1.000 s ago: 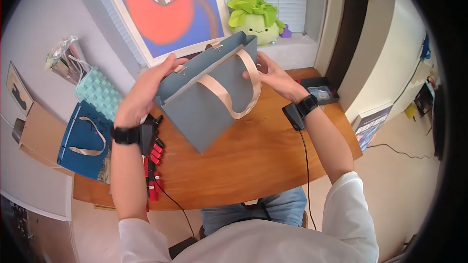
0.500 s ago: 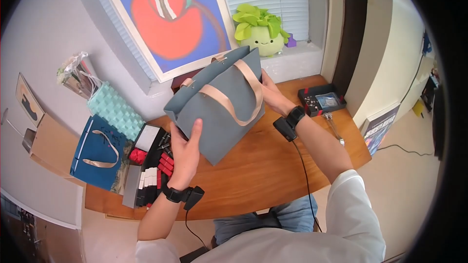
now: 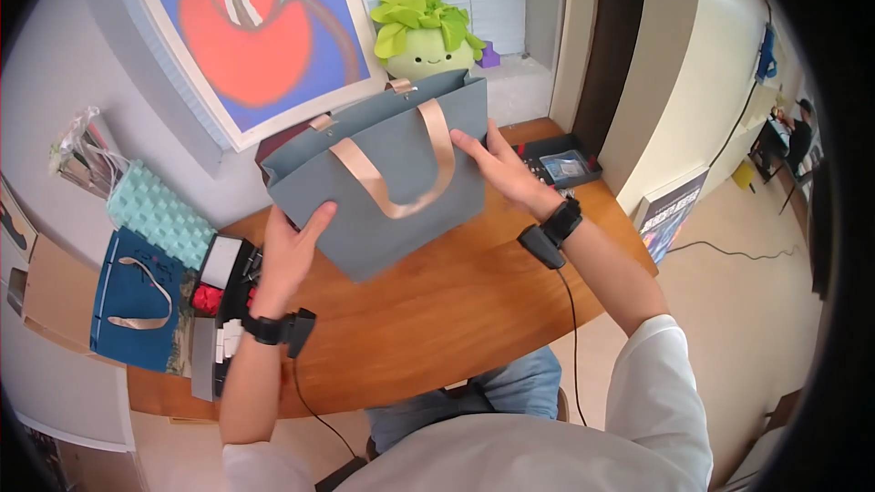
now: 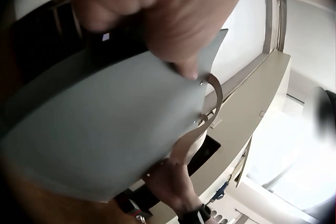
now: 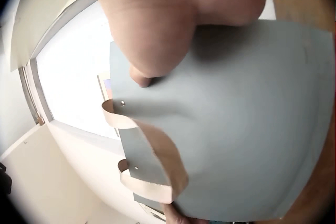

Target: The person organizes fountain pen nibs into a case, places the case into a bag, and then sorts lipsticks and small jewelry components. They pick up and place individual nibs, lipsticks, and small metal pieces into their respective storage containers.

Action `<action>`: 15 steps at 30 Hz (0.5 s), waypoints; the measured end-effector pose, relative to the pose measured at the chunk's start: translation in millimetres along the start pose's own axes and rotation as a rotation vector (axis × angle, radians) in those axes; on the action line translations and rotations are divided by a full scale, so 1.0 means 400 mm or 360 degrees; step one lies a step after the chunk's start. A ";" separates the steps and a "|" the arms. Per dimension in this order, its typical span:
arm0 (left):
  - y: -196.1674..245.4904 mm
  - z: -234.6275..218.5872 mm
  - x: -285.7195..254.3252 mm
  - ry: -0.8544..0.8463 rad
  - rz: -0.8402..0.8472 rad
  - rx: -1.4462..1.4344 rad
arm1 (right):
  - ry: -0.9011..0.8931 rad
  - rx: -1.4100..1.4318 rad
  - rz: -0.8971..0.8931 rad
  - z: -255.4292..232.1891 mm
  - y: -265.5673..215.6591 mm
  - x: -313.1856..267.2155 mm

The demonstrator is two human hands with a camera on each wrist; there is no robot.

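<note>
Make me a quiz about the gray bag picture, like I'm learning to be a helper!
1. True or false: the left hand and right hand both hold the gray bag.
2. Which sits behind the bag, by the window?
A) a lamp
B) a leafy green plush toy
C) a clock
3. Fill in: the dark blue bag is on the person's ____ side.

Key: 1 true; 2 B; 3 left.

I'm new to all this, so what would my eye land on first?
Probably the grey-blue bag with pale ribbon handles, held by the left hand and right hand over the wooden table. Behind it is a framed picture, bold red on blue; to that picture's right sits a smiling green plush.
</note>
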State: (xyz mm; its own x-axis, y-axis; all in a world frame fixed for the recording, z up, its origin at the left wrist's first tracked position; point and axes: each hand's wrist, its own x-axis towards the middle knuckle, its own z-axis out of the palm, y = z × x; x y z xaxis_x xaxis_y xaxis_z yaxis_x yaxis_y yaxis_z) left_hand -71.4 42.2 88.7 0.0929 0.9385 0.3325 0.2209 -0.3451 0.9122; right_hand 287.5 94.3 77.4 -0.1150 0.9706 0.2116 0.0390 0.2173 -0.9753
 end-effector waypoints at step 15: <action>0.094 -0.012 0.143 -0.0330 -0.0236 0.0207 | -0.0180 -0.0618 -0.0009 -0.175 -0.088 0.145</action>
State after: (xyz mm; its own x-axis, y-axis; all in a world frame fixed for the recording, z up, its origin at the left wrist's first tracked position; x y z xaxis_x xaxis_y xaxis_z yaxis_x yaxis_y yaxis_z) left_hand -62.5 82.9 143.1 0.2440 0.9611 0.1293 0.3681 -0.2151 0.9045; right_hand 349.1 150.2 128.5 -0.2243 0.9563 0.1876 0.4076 0.2669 -0.8733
